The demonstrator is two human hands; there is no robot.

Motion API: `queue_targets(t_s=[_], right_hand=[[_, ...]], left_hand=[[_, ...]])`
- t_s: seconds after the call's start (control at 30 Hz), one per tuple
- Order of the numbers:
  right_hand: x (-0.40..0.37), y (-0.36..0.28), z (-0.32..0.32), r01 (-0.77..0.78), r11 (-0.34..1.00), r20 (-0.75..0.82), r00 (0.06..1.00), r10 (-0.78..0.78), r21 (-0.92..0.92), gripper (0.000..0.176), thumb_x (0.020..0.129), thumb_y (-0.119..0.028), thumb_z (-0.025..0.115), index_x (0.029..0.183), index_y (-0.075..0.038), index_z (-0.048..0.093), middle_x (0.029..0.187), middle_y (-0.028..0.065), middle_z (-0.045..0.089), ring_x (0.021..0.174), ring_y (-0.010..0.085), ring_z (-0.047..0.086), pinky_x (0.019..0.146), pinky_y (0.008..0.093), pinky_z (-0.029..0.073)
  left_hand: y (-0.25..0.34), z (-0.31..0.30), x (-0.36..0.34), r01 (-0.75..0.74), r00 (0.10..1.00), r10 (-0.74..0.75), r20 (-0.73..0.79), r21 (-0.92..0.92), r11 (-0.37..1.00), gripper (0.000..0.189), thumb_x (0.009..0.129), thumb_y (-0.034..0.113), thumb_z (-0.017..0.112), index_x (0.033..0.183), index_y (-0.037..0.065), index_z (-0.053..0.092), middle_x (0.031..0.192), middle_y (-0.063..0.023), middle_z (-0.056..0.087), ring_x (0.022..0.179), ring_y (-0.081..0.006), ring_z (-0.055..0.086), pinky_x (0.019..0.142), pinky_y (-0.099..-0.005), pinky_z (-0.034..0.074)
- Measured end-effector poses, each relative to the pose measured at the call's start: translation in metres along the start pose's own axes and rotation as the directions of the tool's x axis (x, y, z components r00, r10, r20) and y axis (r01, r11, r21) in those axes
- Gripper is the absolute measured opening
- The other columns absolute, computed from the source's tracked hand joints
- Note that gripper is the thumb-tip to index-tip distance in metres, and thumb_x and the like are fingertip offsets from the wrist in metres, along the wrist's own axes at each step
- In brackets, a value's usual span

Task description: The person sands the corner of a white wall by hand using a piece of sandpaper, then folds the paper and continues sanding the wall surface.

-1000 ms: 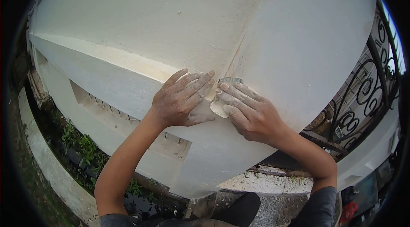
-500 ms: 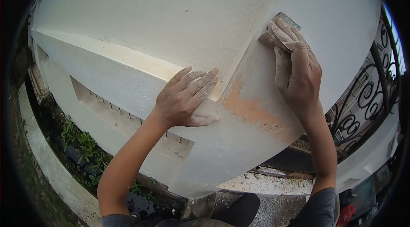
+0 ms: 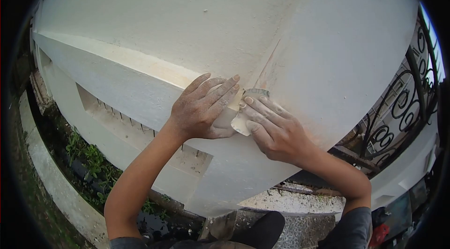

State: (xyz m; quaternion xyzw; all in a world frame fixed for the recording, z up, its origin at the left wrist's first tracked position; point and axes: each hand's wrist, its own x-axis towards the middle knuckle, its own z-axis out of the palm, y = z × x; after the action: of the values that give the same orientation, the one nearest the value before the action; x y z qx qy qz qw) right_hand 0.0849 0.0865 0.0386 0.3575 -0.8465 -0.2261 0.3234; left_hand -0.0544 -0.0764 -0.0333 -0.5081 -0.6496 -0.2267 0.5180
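Note:
My right hand [image 3: 277, 129] presses a folded piece of sandpaper [image 3: 241, 124] to the white wall, close by the inner corner where the ledge ends. Printed marks show on the paper's backing, and its edges stick out past my fingers. Just to the left, my left hand [image 3: 199, 108] lies with fingers stretched out on the end of the ledge [image 3: 140, 64], holding nothing. Pale dust coats both hands. A worn orange patch [image 3: 315, 137] on the wall is mostly hidden by my right hand and forearm.
A black wrought-iron grille [image 3: 391, 117] borders the wall on the right. Below the ledge is a recessed slot [image 3: 117, 122] with thin metal rods. Green plants [image 3: 89, 157] grow in a ditch at lower left. A red item [image 3: 379, 236] lies at lower right.
My right hand has slid down and left with the sandpaper, from high on the wall to beside my left hand, covering most of the orange patch. My left hand has stayed in place.

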Motion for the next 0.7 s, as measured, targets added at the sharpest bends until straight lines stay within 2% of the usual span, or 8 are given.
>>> queue_targets(t_s=[0.07,0.13,0.23,0.3,0.4,0.53,0.63,0.7], right_hand=[[-0.007,0.005,0.005,0.066,0.994,0.066,0.995,-0.072,0.089,0.005,0.083,-0.009,0.056,0.081,-0.004,0.057,0.113,0.0175,0.062,0.115,0.0265,0.056,0.101,0.0406,0.043],[0.019,0.035,-0.029,-0.065,0.987,-0.134,0.99,0.045,-0.145,0.005,0.084,-0.008,0.057,0.083,-0.004,0.058,0.112,0.0179,0.062,0.112,0.0259,0.058,0.099,0.0397,0.045],[0.039,0.058,-0.057,-0.36,0.93,-0.402,0.864,0.303,-0.073,0.006,0.081,-0.005,0.059,0.085,-0.001,0.057,0.112,0.018,0.062,0.114,0.028,0.056,0.097,0.0419,0.045],[0.031,0.04,-0.033,-0.201,0.951,-0.342,0.933,0.112,-0.237,0.006,0.079,-0.004,0.059,0.083,-0.001,0.057,0.111,0.0193,0.062,0.116,0.0314,0.054,0.098,0.0443,0.044],[0.0,-0.011,0.006,0.008,0.998,-0.006,1.0,-0.008,-0.056,0.015,0.083,-0.014,0.054,0.072,-0.003,0.054,0.112,0.0193,0.062,0.116,0.031,0.054,0.1,0.0434,0.043],[0.029,0.053,-0.039,-0.167,0.962,-0.321,0.943,0.092,-0.216,0.006,0.079,-0.007,0.058,0.077,-0.002,0.054,0.117,0.0203,0.059,0.117,0.0332,0.053,0.101,0.0454,0.042],[0.034,0.043,-0.037,-0.28,0.945,-0.389,0.9,0.198,-0.167,0.006,0.077,-0.003,0.058,0.081,-0.001,0.054,0.118,0.0224,0.058,0.119,0.034,0.051,0.101,0.0459,0.041],[0.011,0.006,-0.005,-0.149,0.987,-0.166,0.977,0.137,-0.064,0.008,0.081,-0.008,0.055,0.078,-0.001,0.054,0.116,0.0243,0.059,0.118,0.0325,0.052,0.101,0.0453,0.041]], left_hand=[[0.0,-0.001,0.002,-0.004,1.0,0.004,0.01,0.006,1.0,0.075,0.069,0.062,0.066,0.118,0.007,0.058,0.132,-0.0069,0.051,0.112,-0.0216,0.053,0.105,-0.0411,0.035],[0.002,0.0,0.002,0.009,1.0,-0.01,-0.02,-0.019,1.0,0.075,0.068,0.062,0.067,0.117,0.006,0.058,0.132,-0.0065,0.052,0.112,-0.0214,0.053,0.105,-0.0411,0.035],[0.002,0.002,0.001,0.014,1.0,-0.014,-0.015,-0.018,1.0,0.075,0.067,0.062,0.068,0.117,0.006,0.058,0.131,-0.0063,0.052,0.113,-0.0211,0.053,0.105,-0.0413,0.035],[0.002,0.001,0.003,0.019,1.0,-0.02,-0.02,-0.017,1.0,0.076,0.067,0.062,0.068,0.117,0.006,0.058,0.131,-0.006,0.053,0.112,-0.0211,0.053,0.105,-0.0411,0.035],[0.002,-0.001,0.003,0.011,0.999,-0.012,-0.034,-0.028,1.0,0.077,0.063,0.059,0.072,0.117,0.005,0.058,0.127,-0.0066,0.056,0.109,-0.0224,0.056,0.102,-0.0407,0.038],[0.002,0.0,0.003,-0.002,0.999,0.001,-0.05,-0.013,1.0,0.077,0.062,0.057,0.073,0.117,0.006,0.058,0.126,-0.0074,0.057,0.107,-0.0234,0.057,0.1,-0.0404,0.039],[0.002,0.002,0.002,-0.001,0.998,-0.001,-0.061,-0.029,1.0,0.076,0.062,0.057,0.073,0.116,0.005,0.059,0.126,-0.0081,0.057,0.107,-0.0241,0.057,0.1,-0.0403,0.039],[0.003,0.0,0.003,0.01,0.999,-0.012,-0.037,-0.034,0.999,0.074,0.064,0.059,0.071,0.115,0.006,0.059,0.129,-0.0067,0.055,0.109,-0.0226,0.055,0.102,-0.0408,0.038]])
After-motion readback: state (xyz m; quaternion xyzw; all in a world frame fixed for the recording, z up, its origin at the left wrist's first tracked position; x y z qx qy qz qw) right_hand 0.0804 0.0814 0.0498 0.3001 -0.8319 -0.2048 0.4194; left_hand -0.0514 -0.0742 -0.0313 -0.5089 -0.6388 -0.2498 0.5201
